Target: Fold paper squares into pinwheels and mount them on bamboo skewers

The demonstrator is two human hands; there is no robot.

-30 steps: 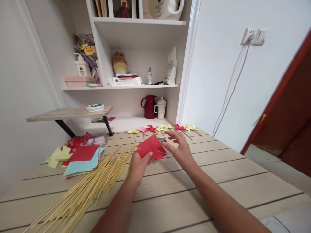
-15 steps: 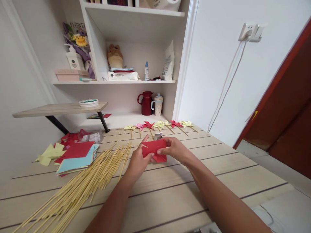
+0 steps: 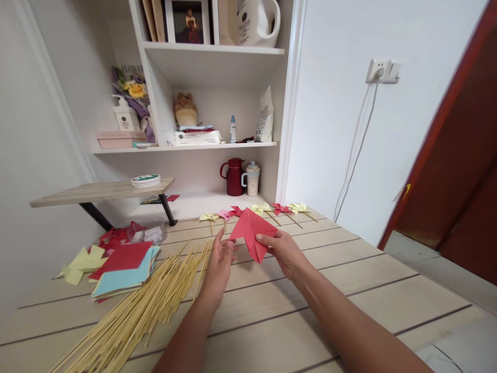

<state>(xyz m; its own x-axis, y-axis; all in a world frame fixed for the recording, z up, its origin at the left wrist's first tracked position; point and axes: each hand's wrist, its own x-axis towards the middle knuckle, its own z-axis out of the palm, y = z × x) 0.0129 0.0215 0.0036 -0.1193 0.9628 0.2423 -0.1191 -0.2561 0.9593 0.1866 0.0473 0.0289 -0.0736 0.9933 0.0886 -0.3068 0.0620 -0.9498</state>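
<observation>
A square of red paper [image 3: 250, 228] with cuts and creases hangs over the table, one corner pointing up and a cut flap pointing down. My right hand [image 3: 285, 251] pinches its right side, the thumb lying on the front face. At the left corner of the paper is my left hand [image 3: 221, 264], its index finger raised and its fingers apart; whether a fingertip touches the edge is hard to tell. Behind the paper stands a row of paper pinwheels on sticks, among them a yellow pinwheel [image 3: 209, 217] and a red pinwheel [image 3: 281, 209].
A spread of thin wooden sticks [image 3: 155, 295] lies to the left. Beyond it are stacked coloured paper sheets [image 3: 124, 272], a yellow pinwheel shape [image 3: 83, 264] and a clear plastic box [image 3: 155, 234]. A raised wooden stand [image 3: 97, 191], a red jug [image 3: 234, 178] and a cup [image 3: 252, 181] stand behind.
The red paper has been turned from folded over and nearly flat to opened out, corner upward. My left hand has let go of its front and shifted left. The view has tilted up.
</observation>
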